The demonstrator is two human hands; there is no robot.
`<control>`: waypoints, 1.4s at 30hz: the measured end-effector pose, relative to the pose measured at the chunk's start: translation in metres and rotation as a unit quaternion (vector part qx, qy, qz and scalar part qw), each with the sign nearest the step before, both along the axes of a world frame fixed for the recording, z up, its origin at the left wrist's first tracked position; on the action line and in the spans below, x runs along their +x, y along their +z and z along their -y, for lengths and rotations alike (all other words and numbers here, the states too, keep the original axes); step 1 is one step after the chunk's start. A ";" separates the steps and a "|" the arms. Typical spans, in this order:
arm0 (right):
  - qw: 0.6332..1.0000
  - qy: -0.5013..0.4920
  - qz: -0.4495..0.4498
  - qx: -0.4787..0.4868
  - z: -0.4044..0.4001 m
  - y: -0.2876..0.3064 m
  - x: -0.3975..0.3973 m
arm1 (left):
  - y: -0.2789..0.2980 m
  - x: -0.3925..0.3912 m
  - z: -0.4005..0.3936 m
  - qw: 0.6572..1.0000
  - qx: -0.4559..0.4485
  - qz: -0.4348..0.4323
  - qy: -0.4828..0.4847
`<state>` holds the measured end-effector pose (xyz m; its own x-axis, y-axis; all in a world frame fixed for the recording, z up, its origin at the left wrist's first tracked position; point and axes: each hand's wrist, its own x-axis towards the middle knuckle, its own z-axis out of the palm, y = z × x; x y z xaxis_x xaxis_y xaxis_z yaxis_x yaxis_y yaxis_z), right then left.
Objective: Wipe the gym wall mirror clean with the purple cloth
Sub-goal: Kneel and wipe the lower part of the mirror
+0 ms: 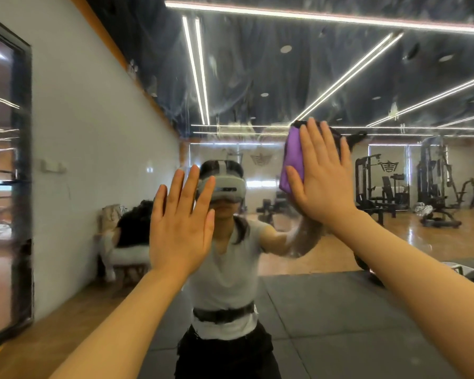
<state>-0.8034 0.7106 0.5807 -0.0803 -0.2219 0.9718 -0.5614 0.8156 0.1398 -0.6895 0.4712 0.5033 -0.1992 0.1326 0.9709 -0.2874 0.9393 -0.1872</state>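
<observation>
The gym wall mirror fills almost the whole view and carries smears and streaks across its upper part. My right hand lies flat with fingers spread, pressing the folded purple cloth against the glass at about head height. The cloth sticks out to the left of and above my palm. My left hand is raised flat against the mirror to the left, fingers apart, with nothing in it. My own reflection stands behind both hands.
A dark-framed window or door stands at the far left beside the white wall. The glass reflects weight machines at the right, a seated person at the left, and dark floor mats.
</observation>
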 end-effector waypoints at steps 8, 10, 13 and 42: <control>0.998 0.014 0.027 -0.055 0.018 -0.011 0.013 | 0.001 0.000 -0.003 1.000 0.009 -0.003 -0.004; 1.000 0.020 0.005 -0.019 0.042 -0.017 0.023 | 0.000 0.000 -0.002 1.000 0.008 -0.001 -0.002; 1.000 0.021 -0.004 -0.009 0.059 -0.024 0.027 | 0.001 0.000 -0.001 1.000 0.004 -0.001 0.003; 0.999 -0.020 0.037 -0.015 0.021 -0.095 0.013 | 0.000 0.001 -0.001 1.000 0.009 0.011 0.011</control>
